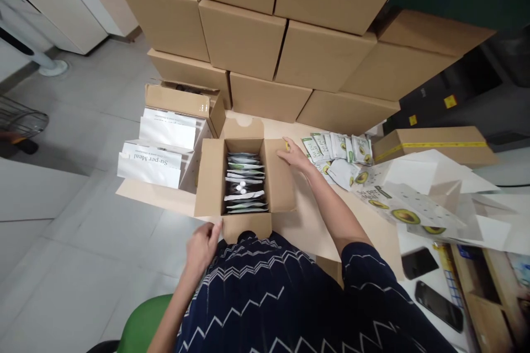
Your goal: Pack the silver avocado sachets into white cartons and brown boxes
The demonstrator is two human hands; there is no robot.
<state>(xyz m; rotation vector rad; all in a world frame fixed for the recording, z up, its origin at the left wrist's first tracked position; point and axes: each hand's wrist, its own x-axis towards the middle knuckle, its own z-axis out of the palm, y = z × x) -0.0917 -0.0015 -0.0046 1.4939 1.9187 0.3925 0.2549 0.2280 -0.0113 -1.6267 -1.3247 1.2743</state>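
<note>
An open cardboard box (210, 176) stands at the table's near edge with its flaps folded outward. Upright packets (245, 174) fill it in a row, and small white pieces (241, 187) lie among them. My left hand (202, 245) is at the near left corner, its thumb and fingers pressed on the front flap. On the other side, my right hand (293, 155) rests at the far end of the right flap, fingers spread over its edge. Green-and-white packets (318, 149) lie loosely to the right of that hand.
Stacked cartons (244, 38) form a wall behind the table (306, 231). White printed boxes (165, 132) stand left; more printed packaging (406, 204) lies right. Two phones (439, 306) sit at the lower right. A green chair (143, 322) is at the lower left.
</note>
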